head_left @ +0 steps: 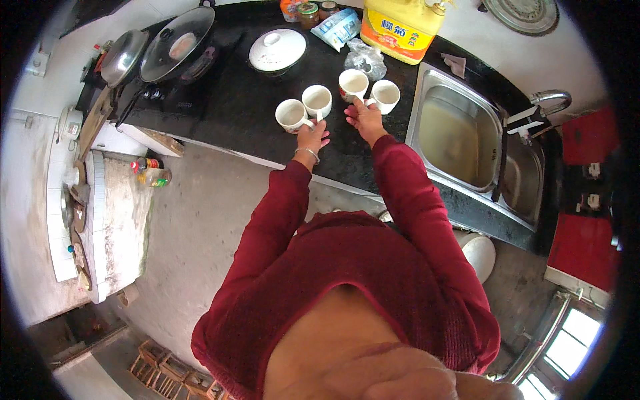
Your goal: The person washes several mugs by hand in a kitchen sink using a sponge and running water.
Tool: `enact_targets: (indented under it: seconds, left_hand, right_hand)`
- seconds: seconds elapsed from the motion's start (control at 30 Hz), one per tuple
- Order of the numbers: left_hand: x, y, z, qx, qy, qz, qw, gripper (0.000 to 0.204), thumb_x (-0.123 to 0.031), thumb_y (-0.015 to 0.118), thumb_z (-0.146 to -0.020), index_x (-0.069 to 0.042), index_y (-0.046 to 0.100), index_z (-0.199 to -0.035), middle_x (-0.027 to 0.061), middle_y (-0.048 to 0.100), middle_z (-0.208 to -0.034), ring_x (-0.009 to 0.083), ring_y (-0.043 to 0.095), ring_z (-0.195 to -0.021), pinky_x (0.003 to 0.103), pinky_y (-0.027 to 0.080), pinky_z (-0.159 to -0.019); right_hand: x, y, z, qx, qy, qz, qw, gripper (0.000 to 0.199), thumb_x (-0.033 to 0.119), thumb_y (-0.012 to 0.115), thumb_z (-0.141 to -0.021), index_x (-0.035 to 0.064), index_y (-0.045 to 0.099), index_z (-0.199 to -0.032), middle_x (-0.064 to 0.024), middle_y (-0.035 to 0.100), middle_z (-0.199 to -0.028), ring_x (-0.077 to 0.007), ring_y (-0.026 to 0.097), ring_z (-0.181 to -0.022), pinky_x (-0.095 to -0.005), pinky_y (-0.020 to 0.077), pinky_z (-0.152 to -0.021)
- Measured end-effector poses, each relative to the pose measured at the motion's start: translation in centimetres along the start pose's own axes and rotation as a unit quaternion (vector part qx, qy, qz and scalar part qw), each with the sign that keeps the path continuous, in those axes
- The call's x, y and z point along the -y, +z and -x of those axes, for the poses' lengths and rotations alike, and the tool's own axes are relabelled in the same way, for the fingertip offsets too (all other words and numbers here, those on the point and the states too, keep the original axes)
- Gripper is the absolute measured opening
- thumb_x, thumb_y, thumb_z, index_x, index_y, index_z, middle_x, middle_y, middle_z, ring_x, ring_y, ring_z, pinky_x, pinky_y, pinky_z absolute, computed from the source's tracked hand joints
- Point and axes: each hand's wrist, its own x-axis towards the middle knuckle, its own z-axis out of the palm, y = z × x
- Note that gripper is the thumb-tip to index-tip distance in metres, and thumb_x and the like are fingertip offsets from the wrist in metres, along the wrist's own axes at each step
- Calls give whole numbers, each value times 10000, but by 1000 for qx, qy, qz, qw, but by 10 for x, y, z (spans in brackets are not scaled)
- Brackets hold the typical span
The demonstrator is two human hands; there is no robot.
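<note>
Sleeves: two dark red sleeves reached from the lower edge up to the black counter (253,107).
Left hand: the left hand (312,137), a bangle at its wrist, lay at the handles of the two left mugs; its fingers looked curled there, but whether it truly gripped a handle could not be told.
Right hand: the right hand (363,115) rested between the two right mugs, fingers at their handles; a firm grip could not be confirmed.
Mugs: four white mugs stood upright in a loose row near the counter's front edge: the far-left mug (291,114), the second mug (317,101), the third mug (353,84) and the far-right mug (386,95).
Progress: all four seemed already filled with a pale drink, so pouring looked finished; none was lifted yet.
Sink: a steel sink (460,133) sat to the right.
Far back: a white lidded pot (277,50), a glass-lidded pan (177,45) and a yellow oil jug (402,25) stood behind.
</note>
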Motion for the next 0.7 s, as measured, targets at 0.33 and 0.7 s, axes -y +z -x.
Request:
enact_targets:
  seconds: [0.33, 0.7]
  left_hand:
    - [2, -5, 1, 41, 8, 24, 999, 319, -223, 548, -830, -48, 427, -1068, 72, 529, -986, 195, 604, -671, 303, 515, -555]
    - [-1, -26, 8, 109, -33, 183, 977, 279, -227, 549, -833, -61, 395, -996, 146, 501, -903, 343, 578, -869, 453, 502, -745]
  right_hand:
    - [3, -25, 12, 82, 58, -6, 995, 222, 135, 569, -812, 103, 467, -1007, -37, 558, -834, -158, 578, -766, -304, 466, -627]
    - [15, -36, 35, 172, 96, 85, 977, 377, 166, 554, -808, 106, 430, -1159, -54, 564, -945, -172, 581, -822, -307, 484, -650]
